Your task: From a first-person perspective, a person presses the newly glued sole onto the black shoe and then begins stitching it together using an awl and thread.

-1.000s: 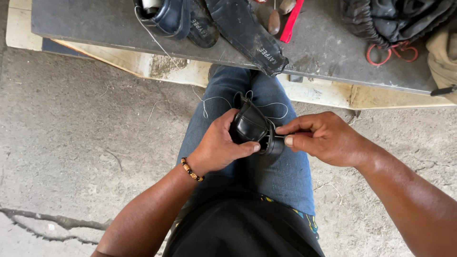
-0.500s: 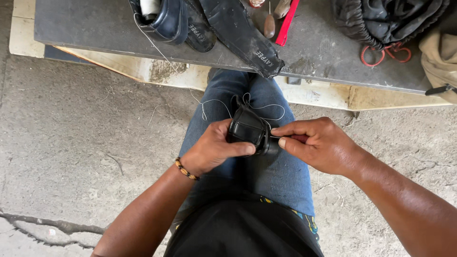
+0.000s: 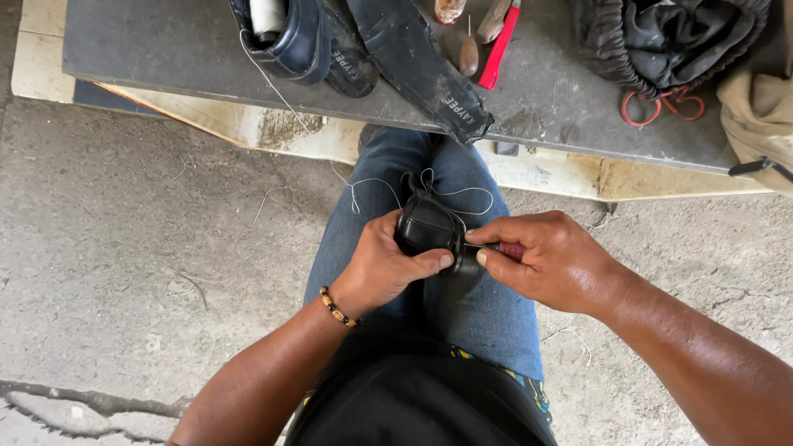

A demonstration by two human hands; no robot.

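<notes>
On my lap, over blue jeans, my left hand (image 3: 382, 266) grips a small black leather shoe (image 3: 426, 225), thumb pressed on its side. My right hand (image 3: 552, 258) is closed around a tool with a dark red handle (image 3: 512, 249), its tip pushed against the shoe's edge. White thread (image 3: 450, 192) loops loosely from the shoe over my knees. A beaded bracelet (image 3: 336, 307) sits on my left wrist.
A grey bench top (image 3: 165, 49) lies ahead, bearing a dark blue shoe with a thread spool (image 3: 285, 29), black rubber strips (image 3: 421, 62), a red-handled tool (image 3: 500, 41), wooden-handled awls (image 3: 469, 51), a black bag (image 3: 669, 37) and red cord (image 3: 665, 106). Cracked concrete floor (image 3: 124, 248) surrounds me.
Both hands and the shoe stay on my lap with hardly any shift; the view has tilted slightly, so the bench appears a little higher in the picture.
</notes>
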